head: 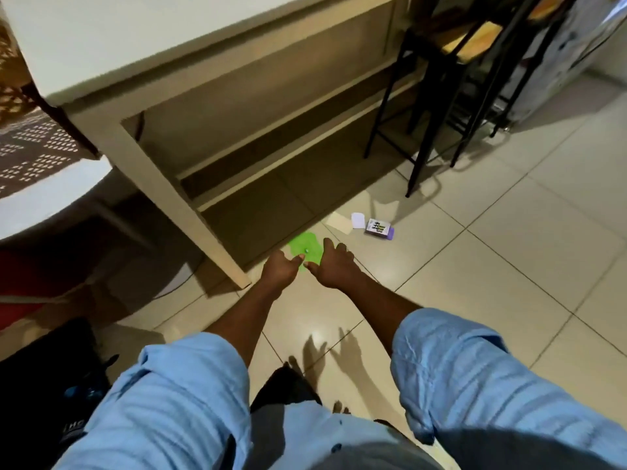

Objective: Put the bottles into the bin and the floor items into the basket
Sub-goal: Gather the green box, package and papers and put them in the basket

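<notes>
A flat bright green item (305, 247) lies on the tiled floor beside the table leg. Both my hands reach down over its near edge. My left hand (281, 271) hangs with loosely curled fingers and its thumb pointing at the green item. My right hand (330, 266) is spread, fingers extended, thumb close to the left thumb; whether either touches the green item I cannot tell. Farther right on the floor lie a small purple box (380, 228), a white card (358, 220) and a beige card (339, 222). No bottles, bin or basket are in view.
A cream table (163, 79) with its leg (203, 228) stands just left of the green item. Black stools (437, 106) stand at the back right. A dark bag (44, 385) sits at the lower left, a white round seat (51, 195) at the left.
</notes>
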Demonstrator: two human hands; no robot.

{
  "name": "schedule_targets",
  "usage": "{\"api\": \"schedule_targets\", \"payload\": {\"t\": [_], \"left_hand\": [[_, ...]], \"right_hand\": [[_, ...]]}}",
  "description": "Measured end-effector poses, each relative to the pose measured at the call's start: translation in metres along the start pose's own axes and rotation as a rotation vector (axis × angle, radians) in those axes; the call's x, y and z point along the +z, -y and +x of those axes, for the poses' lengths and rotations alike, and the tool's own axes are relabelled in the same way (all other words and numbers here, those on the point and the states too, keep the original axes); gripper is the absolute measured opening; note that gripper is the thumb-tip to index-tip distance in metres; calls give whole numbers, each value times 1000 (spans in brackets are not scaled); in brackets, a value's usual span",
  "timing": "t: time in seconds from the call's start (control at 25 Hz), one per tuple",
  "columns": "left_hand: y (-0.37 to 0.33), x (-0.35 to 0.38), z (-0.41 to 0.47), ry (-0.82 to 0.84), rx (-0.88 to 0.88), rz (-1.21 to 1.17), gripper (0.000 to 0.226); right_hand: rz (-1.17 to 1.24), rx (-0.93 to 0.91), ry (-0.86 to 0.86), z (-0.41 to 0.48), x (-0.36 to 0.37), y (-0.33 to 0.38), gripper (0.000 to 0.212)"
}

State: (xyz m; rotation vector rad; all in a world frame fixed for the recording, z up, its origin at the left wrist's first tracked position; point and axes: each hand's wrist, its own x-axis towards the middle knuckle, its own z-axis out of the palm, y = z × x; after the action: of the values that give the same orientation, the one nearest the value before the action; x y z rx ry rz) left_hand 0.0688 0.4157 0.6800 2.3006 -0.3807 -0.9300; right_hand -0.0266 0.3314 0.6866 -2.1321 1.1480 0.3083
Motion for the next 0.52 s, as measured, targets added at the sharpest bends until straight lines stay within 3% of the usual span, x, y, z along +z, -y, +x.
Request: {"api": "schedule_targets", "payload": {"t": [0.24, 0.52], "left_hand": [[-49, 49, 61, 119, 57, -3, 49], [-107, 94, 146, 184, 51, 86, 57]], "right_hand": [[20, 117, -21, 49, -43, -49, 73], [-42, 250, 40, 129, -87, -85, 71]]}}
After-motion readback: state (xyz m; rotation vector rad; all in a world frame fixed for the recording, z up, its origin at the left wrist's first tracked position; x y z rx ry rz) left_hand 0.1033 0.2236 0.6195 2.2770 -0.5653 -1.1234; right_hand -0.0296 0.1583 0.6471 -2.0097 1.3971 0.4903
